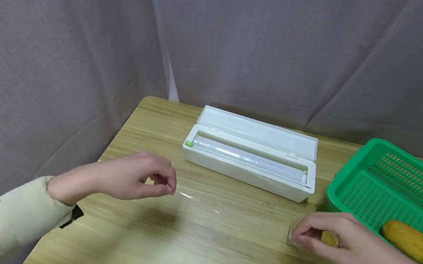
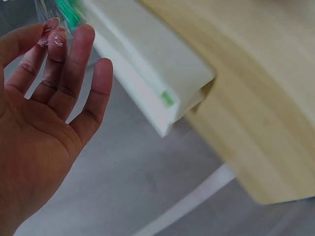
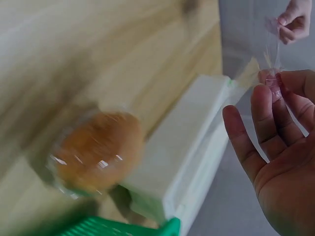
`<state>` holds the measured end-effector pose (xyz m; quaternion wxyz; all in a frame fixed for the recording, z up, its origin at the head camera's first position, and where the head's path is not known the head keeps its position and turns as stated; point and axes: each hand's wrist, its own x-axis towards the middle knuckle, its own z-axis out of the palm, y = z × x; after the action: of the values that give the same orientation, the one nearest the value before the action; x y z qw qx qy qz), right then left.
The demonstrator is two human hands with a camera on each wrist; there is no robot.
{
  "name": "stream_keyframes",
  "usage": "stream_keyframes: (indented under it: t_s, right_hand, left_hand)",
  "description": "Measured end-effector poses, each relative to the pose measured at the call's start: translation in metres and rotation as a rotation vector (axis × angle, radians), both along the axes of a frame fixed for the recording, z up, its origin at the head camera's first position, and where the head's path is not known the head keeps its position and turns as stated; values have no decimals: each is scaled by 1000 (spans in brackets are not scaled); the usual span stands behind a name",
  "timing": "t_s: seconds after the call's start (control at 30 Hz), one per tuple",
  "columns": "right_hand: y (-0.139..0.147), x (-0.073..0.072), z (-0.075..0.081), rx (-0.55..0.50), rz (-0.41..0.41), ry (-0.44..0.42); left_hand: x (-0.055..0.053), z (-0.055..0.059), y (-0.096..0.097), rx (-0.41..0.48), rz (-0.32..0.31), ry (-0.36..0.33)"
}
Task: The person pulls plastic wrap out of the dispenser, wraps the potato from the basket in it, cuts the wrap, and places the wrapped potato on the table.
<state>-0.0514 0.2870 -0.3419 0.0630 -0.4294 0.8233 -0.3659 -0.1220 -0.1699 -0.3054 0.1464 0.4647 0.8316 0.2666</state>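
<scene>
A thin, clear sheet of cling film [image 1: 188, 196] is held up between the two hands above the wooden table [image 1: 206, 258]; mostly its glints show. My left hand [image 1: 133, 176] pinches one end between thumb and fingertips. At the other end, my right hand [image 1: 348, 246] pinches the film the same way, near the green basket. Under and behind the right hand lies a yellow-orange fruit [image 3: 101, 152] wrapped in shiny film, partly hidden in the head view. In the left wrist view, crumpled film [image 2: 53, 37] shows at the fingertips.
Behind the hands, a white dispenser box [image 1: 245, 183] stands with its lid [image 1: 258, 131] raised and a roll of film [image 1: 249, 157] inside. At the right, a green basket [image 1: 337, 187] holds a yellow oblong fruit [image 1: 409, 241]. Grey curtains [image 1: 253, 40] hang beyond the table.
</scene>
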Motion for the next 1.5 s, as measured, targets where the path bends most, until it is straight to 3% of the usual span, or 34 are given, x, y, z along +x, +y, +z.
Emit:
stream_keyframes:
  t_s: [0.13,0.3,0.57,0.77,0.9,1.0,1.13,1.2,1.37,1.5]
  right_hand:
    - [-7,4,-18,1,32,-5]
    - [-13,9,-41,45,37,83]
    - [-23,15,-73,114,44,185]
    - [-30,14,-92,238,70,345]
    - [-35,13,-103,293,107,478]
    - [-37,12,-108,319,113,527]
    - [-39,12,-111,347,110,536]
    - [-40,12,-111,346,109,539]
    - [-41,13,-110,334,103,557]
    - [-40,15,-110,317,87,552]
  left_hand:
    - [3,-25,0,-18,-27,-1]
    - [7,-52,1,-87,-39,-13]
    - [13,-80,8,-185,-71,57]
    - [14,-99,11,-212,-80,137]
    - [14,-109,11,-219,-69,163]
    - [13,-115,11,-215,-27,143]
    - [12,-120,11,-189,46,113]
    - [11,-123,11,-169,64,133]
    - [8,-128,11,-149,73,202]
    - [8,-131,12,-193,64,229]
